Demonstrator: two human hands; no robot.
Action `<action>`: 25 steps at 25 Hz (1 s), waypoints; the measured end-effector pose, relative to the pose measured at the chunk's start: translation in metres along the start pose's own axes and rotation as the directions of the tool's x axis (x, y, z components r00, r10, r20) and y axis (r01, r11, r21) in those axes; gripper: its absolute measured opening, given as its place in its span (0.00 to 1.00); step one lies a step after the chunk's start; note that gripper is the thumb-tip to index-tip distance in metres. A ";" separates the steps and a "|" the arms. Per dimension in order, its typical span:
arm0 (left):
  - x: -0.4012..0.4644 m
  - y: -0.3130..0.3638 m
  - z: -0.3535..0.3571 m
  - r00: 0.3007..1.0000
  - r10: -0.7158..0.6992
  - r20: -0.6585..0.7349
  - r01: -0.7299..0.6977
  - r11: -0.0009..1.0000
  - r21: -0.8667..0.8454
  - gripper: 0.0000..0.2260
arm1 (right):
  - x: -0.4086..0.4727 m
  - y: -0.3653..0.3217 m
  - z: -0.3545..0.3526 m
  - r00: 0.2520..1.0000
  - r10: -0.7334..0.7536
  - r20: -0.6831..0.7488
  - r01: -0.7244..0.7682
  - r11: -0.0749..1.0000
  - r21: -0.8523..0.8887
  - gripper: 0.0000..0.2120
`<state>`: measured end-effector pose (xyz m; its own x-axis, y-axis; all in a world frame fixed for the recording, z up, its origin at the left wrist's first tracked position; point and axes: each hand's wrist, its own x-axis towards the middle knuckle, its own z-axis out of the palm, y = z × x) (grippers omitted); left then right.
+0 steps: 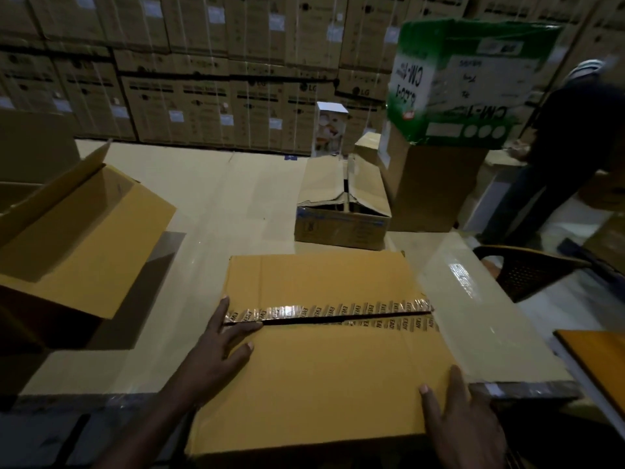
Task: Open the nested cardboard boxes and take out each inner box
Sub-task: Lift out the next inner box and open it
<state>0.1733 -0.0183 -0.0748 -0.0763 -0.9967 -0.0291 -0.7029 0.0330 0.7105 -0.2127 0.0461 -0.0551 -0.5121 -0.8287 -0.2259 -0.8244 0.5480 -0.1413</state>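
Cardboard: flat tan box (324, 360) on surface (209, 204), printed tape seam (331, 313) already slit. Left hand (216, 353) at seam end, right hand (463, 421) on near corner, both grips spread flat. Risk: box overhangs near edge, lifting flaps could tip it.

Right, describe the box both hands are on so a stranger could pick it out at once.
Start at the long cardboard-covered table in front of the wall of stacked cartons. The box lies at its near edge, with the left hand flat by the seam and the right hand on the near right corner. Unlike the open box to its left, its flaps are down, with slit printed tape along the seam.
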 end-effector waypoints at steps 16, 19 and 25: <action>0.070 0.058 0.028 0.896 0.116 -0.429 0.106 0.882 0.460 0.41 | 0.102 -0.135 0.004 0.762 -0.567 -0.313 0.585 0.810 -0.044 0.36; 0.102 0.054 0.024 0.908 0.119 -0.401 0.123 0.841 0.526 0.42 | 0.134 -0.148 -0.002 0.779 -0.545 -0.311 0.541 0.834 -0.108 0.34; 0.154 0.042 0.028 0.939 0.130 -0.320 0.093 0.798 0.596 0.37 | 0.169 -0.172 0.007 0.746 -0.621 -0.239 0.603 0.783 -0.150 0.42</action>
<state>0.1122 -0.1680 -0.0689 0.0635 -0.9550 0.2896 -0.9891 -0.0217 0.1454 -0.1554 -0.1878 -0.0760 0.0721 -0.9861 0.1496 -0.9909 -0.0879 -0.1023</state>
